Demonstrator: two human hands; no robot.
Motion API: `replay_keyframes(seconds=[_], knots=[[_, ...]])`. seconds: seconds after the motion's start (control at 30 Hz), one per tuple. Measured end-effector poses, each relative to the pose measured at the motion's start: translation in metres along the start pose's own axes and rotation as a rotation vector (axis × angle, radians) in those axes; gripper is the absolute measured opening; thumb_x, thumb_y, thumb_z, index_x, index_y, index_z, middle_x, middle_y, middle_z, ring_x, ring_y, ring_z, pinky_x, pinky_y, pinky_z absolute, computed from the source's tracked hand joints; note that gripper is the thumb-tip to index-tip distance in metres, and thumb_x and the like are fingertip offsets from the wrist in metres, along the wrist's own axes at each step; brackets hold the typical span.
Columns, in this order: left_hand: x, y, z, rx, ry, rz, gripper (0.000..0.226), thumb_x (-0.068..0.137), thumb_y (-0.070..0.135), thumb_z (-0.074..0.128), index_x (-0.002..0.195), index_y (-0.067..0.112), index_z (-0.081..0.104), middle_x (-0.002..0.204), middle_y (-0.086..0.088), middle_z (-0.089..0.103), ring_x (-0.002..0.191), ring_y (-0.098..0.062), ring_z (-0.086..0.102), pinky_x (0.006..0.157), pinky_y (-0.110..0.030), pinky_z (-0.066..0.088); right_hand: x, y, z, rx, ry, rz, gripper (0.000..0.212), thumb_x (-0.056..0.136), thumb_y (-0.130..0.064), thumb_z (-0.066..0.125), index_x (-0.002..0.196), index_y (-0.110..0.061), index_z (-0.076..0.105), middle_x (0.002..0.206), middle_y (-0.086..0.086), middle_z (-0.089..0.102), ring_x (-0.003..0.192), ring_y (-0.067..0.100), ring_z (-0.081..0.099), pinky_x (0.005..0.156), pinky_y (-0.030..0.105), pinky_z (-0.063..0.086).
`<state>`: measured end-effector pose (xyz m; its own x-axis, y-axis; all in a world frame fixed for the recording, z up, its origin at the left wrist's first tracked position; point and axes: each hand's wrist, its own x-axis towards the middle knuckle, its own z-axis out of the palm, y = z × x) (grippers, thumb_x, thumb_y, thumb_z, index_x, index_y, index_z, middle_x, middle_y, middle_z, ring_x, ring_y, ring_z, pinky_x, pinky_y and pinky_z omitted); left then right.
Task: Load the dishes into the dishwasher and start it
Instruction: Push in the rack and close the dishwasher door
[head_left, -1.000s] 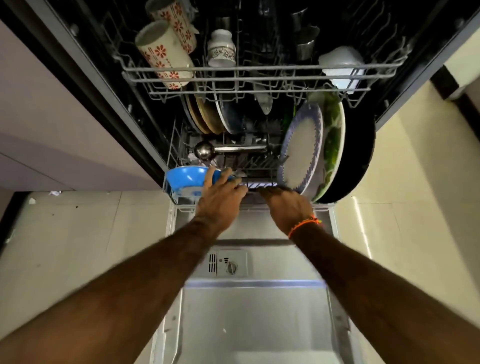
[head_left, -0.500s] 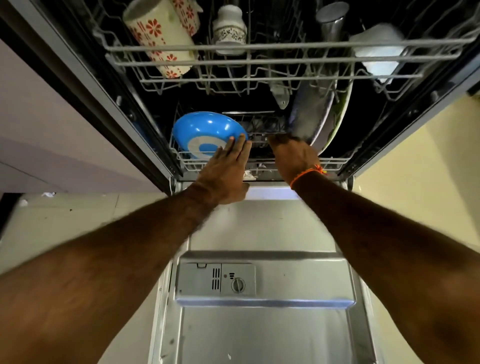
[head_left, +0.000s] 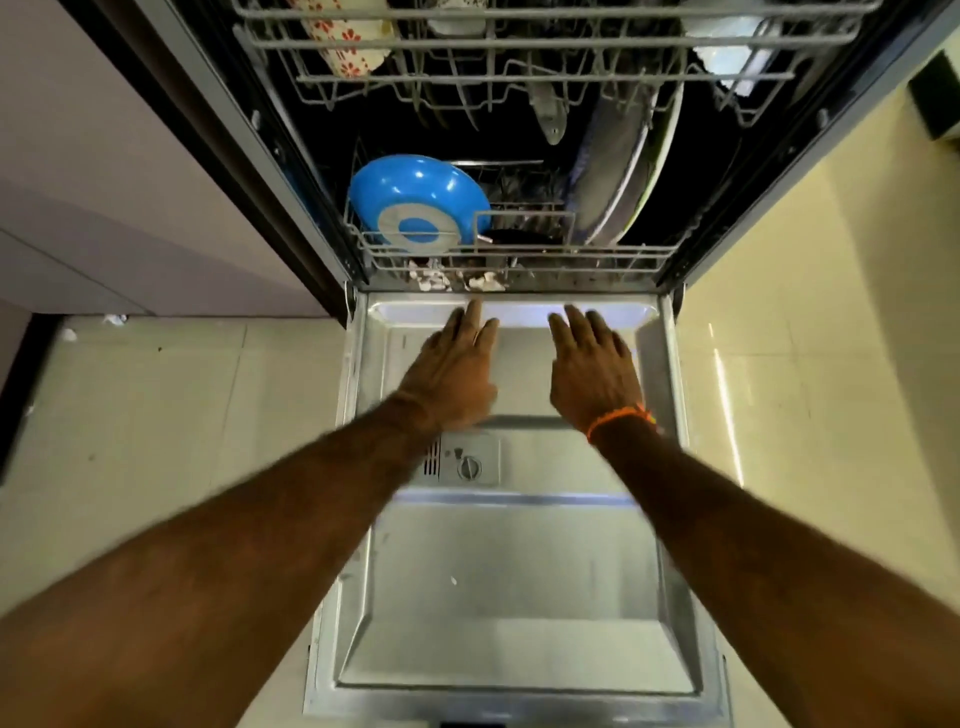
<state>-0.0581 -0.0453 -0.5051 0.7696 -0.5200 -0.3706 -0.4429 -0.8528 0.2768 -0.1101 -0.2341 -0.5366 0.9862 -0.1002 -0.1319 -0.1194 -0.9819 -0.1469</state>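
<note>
Pale floor tiles flank the lowered dishwasher door (head_left: 519, 571), above which left hand (head_left: 457, 369) and right hand (head_left: 592, 369) hover flat-fingered and empty, lower rack (head_left: 613, 254) at twelve o'clock holding the blue bowl (head_left: 415, 200) upright for drainage.

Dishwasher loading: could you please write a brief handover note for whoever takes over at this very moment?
Left hand: open, holds nothing, above the lowered steel dishwasher door.
Right hand: open, holds nothing, above the same door.
Round blue bowl stands on edge at the lower wire rack front left; large plates at its right. Flowered mugs in the upper wire rack.
Done: both racks loaded and inside.
Left: shut door, start the machine.
</note>
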Motion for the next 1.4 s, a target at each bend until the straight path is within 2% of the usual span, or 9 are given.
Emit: replay_keyframes(seconds=[0.2, 0.47, 0.73, 0.83, 0.93, 1.0, 1.13, 1.27, 1.4], knots=[[-0.121, 0.010, 0.100, 0.014, -0.128, -0.054, 0.090, 0.095, 0.039, 0.058, 0.162, 0.011, 0.004, 0.169, -0.014, -0.009, 0.156, -0.030, -0.001, 0.125, -0.041, 0.009, -0.191, 0.013, 0.066, 0.166, -0.223, 0.202, 0.063, 0.090, -0.017, 0.060, 0.150, -0.013, 0.040, 0.157, 0.012, 0.039, 0.143, 0.032, 0.037, 0.117, 0.045, 0.033], [-0.249, 0.034, 0.211, -0.035, -0.384, -0.158, 0.094, 0.095, 0.040, 0.058, 0.161, 0.011, -0.002, 0.169, -0.013, -0.010, 0.156, -0.030, -0.003, 0.126, -0.044, 0.012, -0.388, -0.020, 0.144, 0.312, -0.329, 0.600, 0.077, 0.100, -0.048, 0.046, 0.158, -0.010, 0.014, 0.167, 0.014, 0.000, 0.153, 0.035, 0.005, 0.122, 0.050, 0.016], [-0.290, 0.041, 0.288, 0.035, -0.449, -0.116, 0.104, 0.093, 0.040, 0.062, 0.160, 0.012, -0.013, 0.165, -0.014, -0.024, 0.153, -0.032, -0.020, 0.126, -0.051, 0.004, -0.387, -0.038, 0.187, 0.976, 0.058, 1.241, 0.122, 0.085, -0.037, 0.078, 0.155, -0.003, -0.015, 0.164, 0.014, -0.022, 0.153, 0.032, -0.010, 0.125, 0.047, 0.011], [-0.295, 0.038, 0.304, 0.093, -0.382, -0.100, 0.110, 0.091, 0.045, 0.063, 0.159, 0.013, -0.017, 0.164, -0.016, -0.028, 0.151, -0.034, -0.024, 0.126, -0.054, 0.000, -0.374, -0.034, 0.205, 1.301, 0.187, 1.581, 0.134, 0.065, -0.037, 0.093, 0.157, -0.006, 0.001, 0.163, 0.020, 0.014, 0.150, 0.038, 0.019, 0.121, 0.052, 0.025], [-0.295, 0.039, 0.308, 0.108, -0.351, -0.085, 0.116, 0.087, 0.049, 0.066, 0.159, 0.012, -0.017, 0.163, -0.016, -0.029, 0.151, -0.035, -0.024, 0.125, -0.055, 0.000, -0.377, -0.030, 0.208, 1.815, 0.169, 1.594, 0.086, 0.062, -0.033, 0.093, 0.134, -0.021, 0.048, 0.133, 0.011, 0.059, 0.122, 0.034, 0.058, 0.103, 0.055, 0.049], [-0.296, 0.037, 0.311, 0.104, -0.344, -0.090, 0.119, 0.085, 0.049, 0.069, 0.159, 0.013, -0.017, 0.163, -0.016, -0.028, 0.152, -0.035, -0.024, 0.125, -0.056, 0.001, -0.384, -0.031, 0.212, 1.902, 0.099, 1.500, 0.053, 0.071, -0.030, 0.088, 0.113, -0.024, 0.056, 0.123, 0.012, 0.064, 0.113, 0.033, 0.061, 0.100, 0.053, 0.052], [-0.305, 0.042, 0.301, 0.151, -0.337, -0.099, 0.126, 0.081, 0.051, 0.074, 0.159, 0.012, -0.017, 0.163, -0.017, -0.028, 0.152, -0.035, -0.023, 0.125, -0.056, -0.001, -0.388, -0.038, 0.195, 1.885, 0.102, 1.525, 0.042, 0.075, -0.029, 0.086, 0.104, -0.021, 0.056, 0.115, 0.013, 0.064, 0.107, 0.032, 0.062, 0.098, 0.052, 0.053], [-0.329, 0.060, 0.259, 0.216, -0.201, -0.122, 0.129, 0.077, 0.060, 0.076, 0.159, 0.010, -0.010, 0.167, -0.020, -0.014, 0.154, -0.040, -0.011, 0.124, -0.059, 0.005, -0.395, -0.047, 0.138, 1.834, 0.092, 1.555, 0.060, 0.062, -0.033, 0.093, 0.110, -0.017, 0.060, 0.117, 0.015, 0.066, 0.105, 0.034, 0.065, 0.089, 0.056, 0.057], [-0.358, 0.075, 0.171, 0.274, -0.017, -0.059, 0.108, 0.079, 0.061, 0.074, 0.157, 0.009, 0.019, 0.163, -0.021, 0.024, 0.151, -0.041, 0.020, 0.121, -0.059, 0.020, -0.391, -0.057, 0.029, 1.752, 0.069, 1.546, 0.086, 0.049, -0.047, 0.095, 0.121, -0.017, 0.059, 0.112, 0.012, 0.068, 0.101, 0.031, 0.066, 0.083, 0.050, 0.059]])
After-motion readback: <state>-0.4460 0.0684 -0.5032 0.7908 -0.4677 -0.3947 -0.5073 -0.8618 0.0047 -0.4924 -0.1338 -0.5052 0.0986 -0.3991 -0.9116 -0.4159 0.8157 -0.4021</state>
